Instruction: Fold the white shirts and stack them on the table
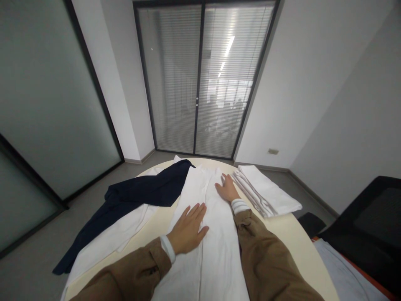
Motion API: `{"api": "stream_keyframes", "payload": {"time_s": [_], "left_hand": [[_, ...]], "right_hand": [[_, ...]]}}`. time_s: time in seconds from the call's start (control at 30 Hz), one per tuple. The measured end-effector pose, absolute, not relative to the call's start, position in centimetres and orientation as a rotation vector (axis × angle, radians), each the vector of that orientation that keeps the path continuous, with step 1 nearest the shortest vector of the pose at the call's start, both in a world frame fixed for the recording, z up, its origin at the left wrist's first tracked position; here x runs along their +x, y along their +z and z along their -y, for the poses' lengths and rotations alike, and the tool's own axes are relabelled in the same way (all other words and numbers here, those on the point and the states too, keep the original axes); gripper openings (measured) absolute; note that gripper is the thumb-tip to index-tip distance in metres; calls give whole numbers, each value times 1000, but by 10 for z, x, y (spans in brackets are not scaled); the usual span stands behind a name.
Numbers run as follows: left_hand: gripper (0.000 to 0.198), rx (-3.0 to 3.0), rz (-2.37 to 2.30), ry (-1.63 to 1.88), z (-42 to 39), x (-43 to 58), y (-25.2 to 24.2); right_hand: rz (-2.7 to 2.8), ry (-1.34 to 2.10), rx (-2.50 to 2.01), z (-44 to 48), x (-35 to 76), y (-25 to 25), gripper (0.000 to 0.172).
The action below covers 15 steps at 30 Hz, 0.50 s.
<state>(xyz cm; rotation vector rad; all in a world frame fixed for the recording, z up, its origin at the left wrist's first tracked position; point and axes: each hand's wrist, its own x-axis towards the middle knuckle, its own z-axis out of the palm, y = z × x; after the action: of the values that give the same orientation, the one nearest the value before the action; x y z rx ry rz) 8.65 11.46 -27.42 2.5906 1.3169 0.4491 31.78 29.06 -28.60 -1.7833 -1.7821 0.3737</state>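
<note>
A white garment [216, 255], which looks like a pair of trousers, lies stretched lengthwise over the round table, a seam line running down its middle. My left hand [189, 228] rests flat on it near that line, fingers spread. Farther up, my right hand [227, 189] touches its right edge near the far end, thumb and fingers apart. Neither hand grips anything that I can see. Just right of my right hand is a stack of folded white cloth [266, 190]. To the left, a dark navy garment [147, 189] lies loosely over another white garment [109, 234].
The cream round table [300, 251] has its curved edge close around the clothes. A black chair [369, 225] with light grey cloth [341, 267] on it stands at the right. Beyond the table are glass panels with blinds [175, 92] and white walls.
</note>
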Motion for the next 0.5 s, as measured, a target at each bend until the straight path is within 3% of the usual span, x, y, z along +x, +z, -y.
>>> {"api": "stream_keyframes", "payload": {"time_s": [0.13,0.3,0.5], "left_hand": [[59,2590,-1319,490,-115,87,-278],[54,2474,-1505,627,-125,87,-282],[50,2048,-1841,928,-171,56,-259]], "right_hand": [[1495,670,-1803,-290,322,-276,73],[1533,941,-1780,-277,330,-261,44],[1624,1240,-1586,-263,338,-249,41]]}}
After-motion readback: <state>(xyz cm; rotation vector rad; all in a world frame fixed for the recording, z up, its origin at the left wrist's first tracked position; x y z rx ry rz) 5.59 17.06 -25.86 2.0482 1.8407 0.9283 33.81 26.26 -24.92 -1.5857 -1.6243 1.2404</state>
